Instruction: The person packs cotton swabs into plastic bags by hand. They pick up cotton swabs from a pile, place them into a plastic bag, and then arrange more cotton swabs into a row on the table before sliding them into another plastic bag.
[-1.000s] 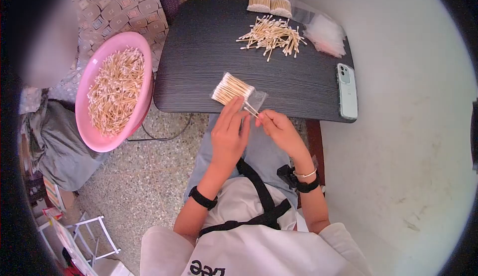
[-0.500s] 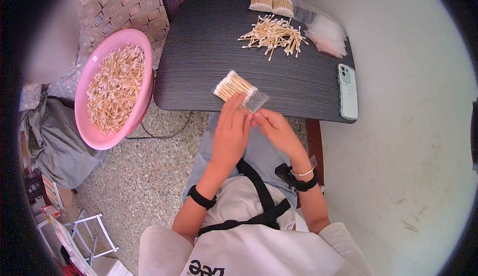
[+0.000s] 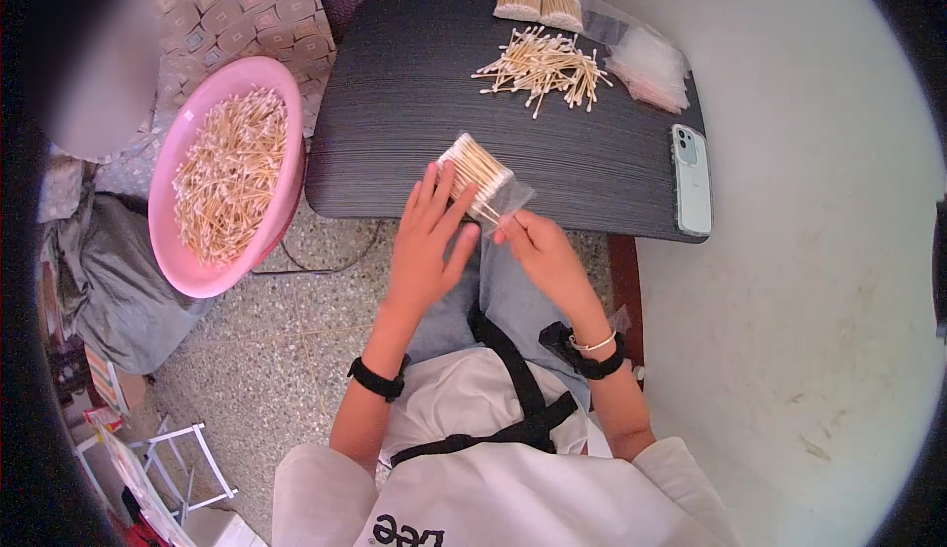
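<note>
A clear plastic bag (image 3: pixel 517 193) filled with a flat row of cotton swabs (image 3: pixel 477 166) lies at the near edge of the dark table. My left hand (image 3: pixel 426 241) rests on the swabs with its fingers stretched and spread, covering part of the row. At the lower corner of the bag, my right hand (image 3: pixel 543 257) pinches the plastic between thumb and fingers. A few swab sticks show near that pinch, lower than the rest of the row.
A loose pile of cotton swabs (image 3: pixel 545 68) lies farther back on the table (image 3: pixel 395 103). Behind it are two packed swab bundles (image 3: pixel 539 5). Plastic bags (image 3: pixel 648 70) and a phone (image 3: pixel 692 180) are on the right. A pink basin (image 3: pixel 161 221) of swabs stands left.
My left hand has shifted left, its fingers spreading over the swabs. The bag has turned slightly and moved a little right. My right hand keeps its pinch at the bag's corner.
</note>
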`<state>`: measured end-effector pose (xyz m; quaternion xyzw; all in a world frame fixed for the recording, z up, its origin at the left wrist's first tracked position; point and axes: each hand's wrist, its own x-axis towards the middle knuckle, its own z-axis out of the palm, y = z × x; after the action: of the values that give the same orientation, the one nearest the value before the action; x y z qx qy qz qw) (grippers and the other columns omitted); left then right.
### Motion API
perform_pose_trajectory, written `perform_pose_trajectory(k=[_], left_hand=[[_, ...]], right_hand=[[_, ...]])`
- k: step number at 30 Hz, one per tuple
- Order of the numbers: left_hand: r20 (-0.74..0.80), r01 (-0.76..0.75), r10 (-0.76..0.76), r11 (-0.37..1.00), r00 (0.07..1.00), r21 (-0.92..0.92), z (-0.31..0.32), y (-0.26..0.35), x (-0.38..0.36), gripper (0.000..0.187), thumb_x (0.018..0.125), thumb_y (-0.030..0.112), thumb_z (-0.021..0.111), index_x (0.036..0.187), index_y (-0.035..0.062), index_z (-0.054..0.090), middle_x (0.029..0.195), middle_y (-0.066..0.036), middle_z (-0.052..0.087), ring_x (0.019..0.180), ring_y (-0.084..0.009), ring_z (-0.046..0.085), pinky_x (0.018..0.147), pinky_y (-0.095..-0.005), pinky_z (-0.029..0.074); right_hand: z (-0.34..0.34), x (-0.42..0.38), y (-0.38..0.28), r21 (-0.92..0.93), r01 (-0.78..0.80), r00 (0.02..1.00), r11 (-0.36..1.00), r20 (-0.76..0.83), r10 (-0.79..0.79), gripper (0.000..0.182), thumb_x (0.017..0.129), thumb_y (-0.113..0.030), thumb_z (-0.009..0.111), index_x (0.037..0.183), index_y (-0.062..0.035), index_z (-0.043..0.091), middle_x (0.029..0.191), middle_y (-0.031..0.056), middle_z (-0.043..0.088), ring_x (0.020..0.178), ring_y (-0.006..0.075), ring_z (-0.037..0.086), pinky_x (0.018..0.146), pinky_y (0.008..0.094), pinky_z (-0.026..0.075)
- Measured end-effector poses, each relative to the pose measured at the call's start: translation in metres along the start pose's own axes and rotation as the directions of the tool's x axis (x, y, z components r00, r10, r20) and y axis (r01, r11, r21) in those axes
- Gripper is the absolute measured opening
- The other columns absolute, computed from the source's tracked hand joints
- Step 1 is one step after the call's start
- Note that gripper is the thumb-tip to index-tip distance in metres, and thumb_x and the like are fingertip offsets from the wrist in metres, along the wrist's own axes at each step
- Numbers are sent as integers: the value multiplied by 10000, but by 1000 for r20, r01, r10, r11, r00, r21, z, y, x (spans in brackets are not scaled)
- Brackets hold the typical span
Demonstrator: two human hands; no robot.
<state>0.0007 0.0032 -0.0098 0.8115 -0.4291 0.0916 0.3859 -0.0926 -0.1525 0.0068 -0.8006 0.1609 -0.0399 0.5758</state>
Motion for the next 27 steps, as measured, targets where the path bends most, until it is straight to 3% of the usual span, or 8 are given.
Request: perform_pose_trajectory(k=[2,5,8,11,14,17,20,27], left_hand=[[-65,91,-109,969,992,-232,-1,12,-2,391,848,99,673,1221,38,574,1418,-184,496,1329,-386,451,1089,-478,370],[-79,99,-120,969,990,-226,9,18,-5,342,804,127,733,1110,40,607,1405,-185,508,1314,-384,468,1070,-462,391],[-135,43,-63,988,989,-150,19,16,-10,236,817,94,715,1019,21,616,1375,-179,533,1287,-376,495,1056,-451,401],[-102,118,-150,956,983,-269,20,19,-11,184,867,59,665,1023,5,584,1371,-192,534,1285,-369,500,1052,-418,405],[-103,145,-182,947,978,-288,21,22,-9,141,843,54,677,937,-3,588,1316,-170,554,1272,-365,503,1025,-459,417],[-135,72,-104,972,985,-223,26,24,-11,121,854,53,660,925,3,576,1319,-168,545,1289,-375,480,1043,-460,397],[-101,26,-49,975,994,-219,22,26,-10,111,875,59,636,949,5,574,1311,-168,548,1300,-389,463,1069,-466,370],[-72,90,-107,975,992,-204,7,-11,16,357,925,94,593,1277,35,584,1434,-144,499,1341,-336,452,1111,-427,342]], right_hand=[[5,1,7,-23,71,996,997,-59,-72,300,1012,-221,483,889,19,614,716,43,613,646,105,526,602,281,429],[6,2,4,0,-16,1000,1000,-23,16,268,987,-199,479,909,18,616,849,183,692,794,363,672,704,420,512],[5,4,0,-106,58,996,993,-59,-64,254,982,-186,479,920,19,614,841,186,690,787,379,665,693,432,507],[6,4,-10,-128,17,997,992,-67,-25,247,979,-175,478,919,25,608,821,199,678,783,397,654,688,452,497],[7,3,-10,-130,22,996,991,-83,-33,238,972,-168,482,908,30,599,800,222,657,769,415,641,670,471,487],[7,3,-5,-233,26,993,972,-110,-53,226,962,-158,486,895,30,593,789,242,639,758,435,626,658,483,483],[5,4,-1,-255,35,993,966,-103,-63,209,950,-147,493,885,23,595,791,249,634,746,440,620,646,490,477],[8,3,3,-139,121,987,983,-89,-135,199,956,-143,489,886,5,603,772,225,642,724,418,631,635,478,476]])
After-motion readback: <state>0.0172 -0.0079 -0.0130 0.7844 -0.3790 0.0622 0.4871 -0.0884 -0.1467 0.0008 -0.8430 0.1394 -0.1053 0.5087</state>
